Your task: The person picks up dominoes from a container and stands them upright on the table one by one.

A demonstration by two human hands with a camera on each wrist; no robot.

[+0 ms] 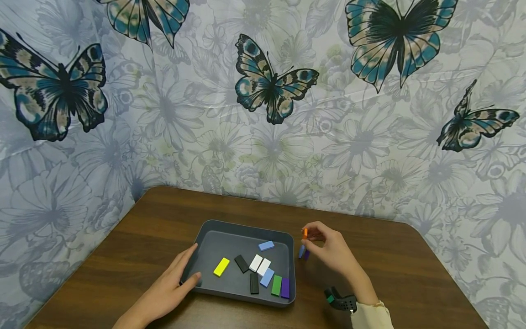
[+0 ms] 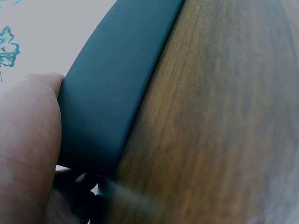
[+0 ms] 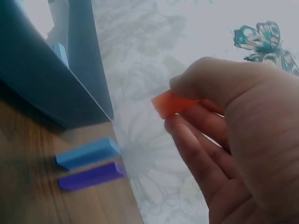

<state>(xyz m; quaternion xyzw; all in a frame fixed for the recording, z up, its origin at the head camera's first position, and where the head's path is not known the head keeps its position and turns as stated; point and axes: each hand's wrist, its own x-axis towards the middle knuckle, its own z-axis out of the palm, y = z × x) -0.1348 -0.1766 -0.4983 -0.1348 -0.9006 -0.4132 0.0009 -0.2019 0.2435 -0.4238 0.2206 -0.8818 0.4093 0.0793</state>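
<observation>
My right hand (image 1: 328, 249) pinches an orange block (image 3: 170, 103) between thumb and fingertips, above the table right of the tray. Below it, a light blue block (image 3: 88, 153) and a purple block (image 3: 91, 176) stand side by side, slightly apart, on the table. My left hand (image 1: 168, 283) holds the dark grey tray (image 1: 230, 292) at its front left corner, thumb over the rim. In the tray lie a yellow block (image 1: 221, 267), two black blocks, two white blocks, two light blue blocks, a green block (image 1: 276, 285) and a purple block (image 1: 285, 288).
A brown wooden table (image 1: 172, 210) carries everything. Behind it hangs a cloth with butterflies (image 1: 273, 87) and flowers. A dark wrist strap (image 1: 341, 300) is by the right forearm, next to a cream sleeve (image 1: 371, 316).
</observation>
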